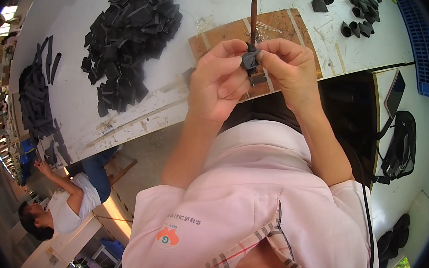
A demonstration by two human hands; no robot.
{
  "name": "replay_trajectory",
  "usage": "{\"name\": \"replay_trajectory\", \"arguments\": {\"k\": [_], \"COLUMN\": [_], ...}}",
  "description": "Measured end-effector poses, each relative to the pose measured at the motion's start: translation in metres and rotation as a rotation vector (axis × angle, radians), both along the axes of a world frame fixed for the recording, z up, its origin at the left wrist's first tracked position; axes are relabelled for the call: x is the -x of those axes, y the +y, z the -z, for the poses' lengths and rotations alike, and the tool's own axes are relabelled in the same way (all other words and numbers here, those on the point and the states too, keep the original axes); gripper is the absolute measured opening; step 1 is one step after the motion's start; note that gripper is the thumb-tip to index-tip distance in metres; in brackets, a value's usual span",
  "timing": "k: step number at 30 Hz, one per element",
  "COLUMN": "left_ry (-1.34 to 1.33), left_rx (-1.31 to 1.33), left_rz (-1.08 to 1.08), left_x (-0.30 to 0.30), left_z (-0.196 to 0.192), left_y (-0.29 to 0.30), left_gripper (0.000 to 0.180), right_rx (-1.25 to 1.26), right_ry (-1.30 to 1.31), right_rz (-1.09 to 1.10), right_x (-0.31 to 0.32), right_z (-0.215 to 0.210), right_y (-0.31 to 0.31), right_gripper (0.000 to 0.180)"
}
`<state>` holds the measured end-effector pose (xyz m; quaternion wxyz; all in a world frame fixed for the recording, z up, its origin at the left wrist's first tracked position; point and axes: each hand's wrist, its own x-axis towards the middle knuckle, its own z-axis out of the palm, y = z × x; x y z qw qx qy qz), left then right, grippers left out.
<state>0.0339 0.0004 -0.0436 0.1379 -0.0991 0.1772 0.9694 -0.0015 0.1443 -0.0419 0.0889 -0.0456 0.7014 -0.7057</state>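
My left hand [218, 85] and right hand [287, 71] pinch a small black cloth piece [250, 61] with closed fingertips. I hold it up close, on a brown stick [253, 19], so I see it well above the white table [206, 4].

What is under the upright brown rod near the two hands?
A small dark grey fabric piece sits at the brown rod base, pinched by left hand and right hand. The rod's lower end is covered.
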Motion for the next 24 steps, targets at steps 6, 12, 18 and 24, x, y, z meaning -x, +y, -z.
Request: {"name": "replay_trajectory", "arguments": {"k": [6,12,18,24], "left_ry": [0.147,0.145,0.144,0.147], "left_rx": [1.195,1.308,-0.212,0.119], "left_rz": [-0.294,-0.548,0.038,0.013], "left_x": [-0.001,-0.003,0.019,0.036], "left_z": [-0.015,-0.008,-0.031,-0.037], "left_y": [0.023,0.036,-0.005,-0.013], "left_gripper": [0.018,0.01,0.021,0.021], "right_rx": [0.877,0.8,0.382,0.331], "right_ry": [-0.675,-0.678,-0.317,-0.193], "right_rz": [-0.342,-0.383,-0.402,-0.495], "right_x": [0.007,0.004,0.025,0.054], "right_z": [0.013,-0.003,-0.059,-0.046], "right_y": [0.015,0.008,0.005,-0.004], "right_gripper": [0.008,0.014,0.022,0.03]}}
